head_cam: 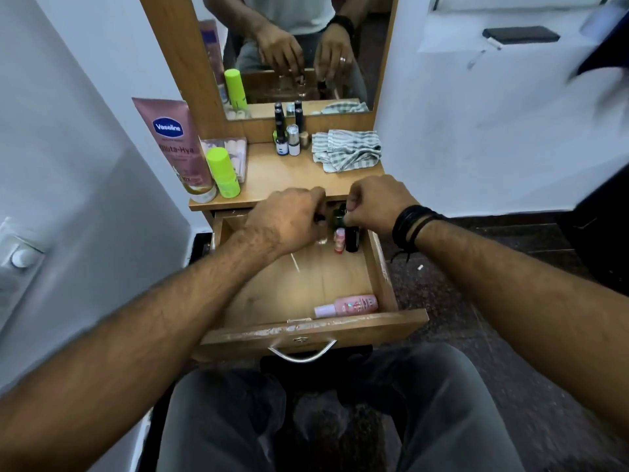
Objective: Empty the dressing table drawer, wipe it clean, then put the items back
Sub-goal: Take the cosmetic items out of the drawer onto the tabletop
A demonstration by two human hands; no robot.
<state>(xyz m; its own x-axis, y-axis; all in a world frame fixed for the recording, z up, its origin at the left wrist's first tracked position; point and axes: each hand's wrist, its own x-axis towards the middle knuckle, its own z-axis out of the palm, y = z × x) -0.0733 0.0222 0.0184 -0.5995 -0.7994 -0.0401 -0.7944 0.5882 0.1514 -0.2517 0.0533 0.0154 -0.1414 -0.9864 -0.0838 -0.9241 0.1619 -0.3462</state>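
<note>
The wooden drawer (381, 267) of the dressing table stands pulled out over my lap. At its back, my left hand (289, 219) is closed around a small clear bottle (321, 237) with a dark cap. My right hand (377, 206) pinches the top of a dark green bottle (338, 218). A small pink bottle (339, 240) and a black bottle (353, 239) stand beside them. A pink spray bottle (347, 305) lies at the drawer's front right. A thin white stick (294, 262) lies on the drawer floor.
On the tabletop (286, 180) stand a pink Vaseline tube (177, 148), a green-capped bottle (223, 172), a clear box (235, 153), several small dark bottles (287, 139) and a striped cloth (347, 149). A mirror (299, 49) rises behind. White walls flank the table.
</note>
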